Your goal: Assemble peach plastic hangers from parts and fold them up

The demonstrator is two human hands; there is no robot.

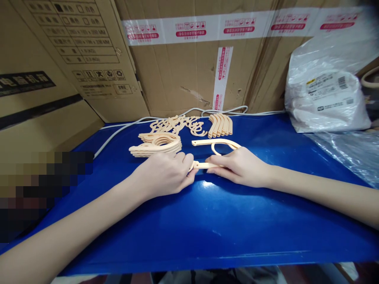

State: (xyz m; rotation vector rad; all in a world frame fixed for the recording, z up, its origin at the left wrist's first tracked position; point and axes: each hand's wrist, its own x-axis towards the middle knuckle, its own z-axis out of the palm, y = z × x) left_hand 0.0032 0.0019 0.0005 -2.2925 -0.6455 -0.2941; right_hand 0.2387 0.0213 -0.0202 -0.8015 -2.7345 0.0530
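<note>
My right hand (pixel 239 167) is closed around a cream plastic folding-hanger part (pixel 204 142). One of its arms reaches left above my fingers, and a lower bar (pixel 203 165) comes out between my thumb and forefinger. My left hand (pixel 170 171) is closed at the left end of that bar, pinching a small curved cream plastic piece (pixel 191 167) mostly hidden by the fingers. Just behind my left hand lies a stack of cream hanger parts (pixel 156 149). Farther back are a pile of cream hooks (pixel 168 124) and a row of curved cream arms (pixel 220 124).
The blue table (pixel 207 232) has a white cable (pixel 118 130) along its back. Cardboard boxes (pixel 183 67) stand behind and at the left. A clear plastic bag (pixel 328 98) with a labelled white package sits at the back right. A blurred-out patch covers the left edge.
</note>
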